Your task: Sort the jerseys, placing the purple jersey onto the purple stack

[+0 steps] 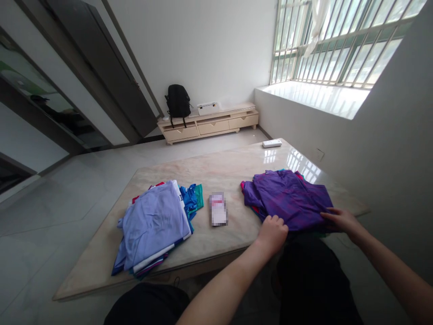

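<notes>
A purple garment (287, 198) lies spread on top of a stack of clothes at the right of the table, with pink and teal edges showing beneath it. At its near edge my left hand (274, 232) is closed, its fingers curled over the fabric. My right hand (343, 222) grips the garment's near right corner, fingers on top and the rest of the hold partly hidden. Left on the table, a second stack of clothes carries a lavender garment (155, 225) on top. Blue garments (189, 197) and a green one stick out from its right side.
Between the stacks lies a phone-like object (218, 210), its surface blurred. A white oblong device (272, 143) rests at the marble-look table's (216, 169) far corner. Beyond stands a low cabinet (213, 126) with a black backpack (178, 101). The wall and barred window are to the right.
</notes>
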`<state>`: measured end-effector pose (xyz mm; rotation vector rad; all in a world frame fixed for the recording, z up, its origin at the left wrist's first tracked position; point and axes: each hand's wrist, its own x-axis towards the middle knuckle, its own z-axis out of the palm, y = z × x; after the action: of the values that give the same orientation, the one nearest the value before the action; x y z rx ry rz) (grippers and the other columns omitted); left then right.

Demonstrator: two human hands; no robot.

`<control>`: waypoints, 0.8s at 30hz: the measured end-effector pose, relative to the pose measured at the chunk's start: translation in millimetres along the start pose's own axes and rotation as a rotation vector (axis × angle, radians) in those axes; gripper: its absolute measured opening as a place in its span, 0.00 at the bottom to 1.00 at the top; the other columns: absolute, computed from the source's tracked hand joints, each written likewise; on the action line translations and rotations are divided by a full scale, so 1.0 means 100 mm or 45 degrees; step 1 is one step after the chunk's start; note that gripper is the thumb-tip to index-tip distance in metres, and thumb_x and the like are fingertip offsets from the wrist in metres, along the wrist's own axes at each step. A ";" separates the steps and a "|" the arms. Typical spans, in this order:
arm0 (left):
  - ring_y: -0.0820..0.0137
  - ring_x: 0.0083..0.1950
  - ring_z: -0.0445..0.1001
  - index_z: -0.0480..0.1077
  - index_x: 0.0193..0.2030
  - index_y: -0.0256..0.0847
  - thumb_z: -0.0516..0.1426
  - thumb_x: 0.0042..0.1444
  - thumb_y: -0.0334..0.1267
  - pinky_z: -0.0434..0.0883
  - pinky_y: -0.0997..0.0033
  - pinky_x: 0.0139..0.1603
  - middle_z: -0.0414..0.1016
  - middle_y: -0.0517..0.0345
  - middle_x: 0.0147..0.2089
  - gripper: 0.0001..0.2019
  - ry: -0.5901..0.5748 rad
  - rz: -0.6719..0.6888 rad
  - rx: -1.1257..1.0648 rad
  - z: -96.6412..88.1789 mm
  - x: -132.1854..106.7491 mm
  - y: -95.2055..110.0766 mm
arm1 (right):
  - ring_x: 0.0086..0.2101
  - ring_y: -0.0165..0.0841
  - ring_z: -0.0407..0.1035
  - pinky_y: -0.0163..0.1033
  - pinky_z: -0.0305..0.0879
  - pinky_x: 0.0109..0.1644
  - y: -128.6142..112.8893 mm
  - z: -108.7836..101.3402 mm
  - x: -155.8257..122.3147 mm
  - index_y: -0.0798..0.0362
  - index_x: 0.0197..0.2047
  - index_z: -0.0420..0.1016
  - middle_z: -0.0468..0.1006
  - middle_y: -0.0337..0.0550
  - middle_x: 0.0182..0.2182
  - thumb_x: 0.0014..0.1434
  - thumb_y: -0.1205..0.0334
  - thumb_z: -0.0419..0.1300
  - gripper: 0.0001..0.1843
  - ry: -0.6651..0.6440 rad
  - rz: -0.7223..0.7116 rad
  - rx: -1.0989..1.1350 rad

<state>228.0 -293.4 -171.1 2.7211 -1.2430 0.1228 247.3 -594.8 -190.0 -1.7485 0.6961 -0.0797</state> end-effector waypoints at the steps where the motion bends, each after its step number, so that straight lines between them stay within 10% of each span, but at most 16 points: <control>1: 0.59 0.46 0.74 0.78 0.39 0.37 0.57 0.69 0.43 0.71 0.60 0.43 0.77 0.49 0.40 0.13 -0.013 -0.007 -0.011 0.02 -0.01 0.03 | 0.42 0.55 0.79 0.61 0.78 0.46 -0.02 -0.01 -0.01 0.55 0.38 0.80 0.83 0.59 0.38 0.41 0.62 0.74 0.18 0.046 -0.051 -0.097; 8: 0.52 0.75 0.58 0.60 0.72 0.44 0.48 0.69 0.60 0.64 0.49 0.68 0.59 0.45 0.75 0.32 0.089 -0.113 -0.122 0.24 -0.14 -0.07 | 0.71 0.51 0.49 0.56 0.50 0.74 -0.34 0.87 -0.06 0.50 0.71 0.65 0.54 0.51 0.74 0.66 0.47 0.55 0.34 0.059 -0.990 -1.009; 15: 0.50 0.81 0.41 0.42 0.79 0.39 0.60 0.62 0.58 0.54 0.42 0.76 0.36 0.37 0.81 0.48 -0.055 -0.133 -0.122 0.59 -0.88 0.10 | 0.72 0.54 0.47 0.64 0.47 0.72 0.03 1.57 -0.06 0.48 0.75 0.57 0.54 0.49 0.74 0.70 0.44 0.46 0.35 -0.014 -0.948 -1.356; 19: 0.55 0.80 0.48 0.50 0.77 0.46 0.55 0.68 0.55 0.57 0.47 0.76 0.47 0.47 0.80 0.36 -0.075 -0.145 -0.267 0.26 -1.49 -0.05 | 0.72 0.55 0.48 0.65 0.45 0.72 0.09 1.51 -0.04 0.49 0.75 0.58 0.54 0.51 0.74 0.70 0.44 0.45 0.35 -0.006 -0.974 -1.321; 24: 0.63 0.77 0.56 0.67 0.67 0.48 0.54 0.68 0.37 0.55 0.55 0.78 0.61 0.54 0.75 0.21 0.025 -0.708 -0.123 -0.54 -2.43 -1.14 | 0.71 0.48 0.50 0.61 0.43 0.74 0.01 1.46 -0.15 0.52 0.72 0.62 0.59 0.52 0.73 0.71 0.49 0.47 0.32 -0.055 -1.100 -1.242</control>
<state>154.9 -29.8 -161.8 2.8491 -0.4371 0.0238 294.0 -461.6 -231.0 -2.8786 -0.1764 -0.3301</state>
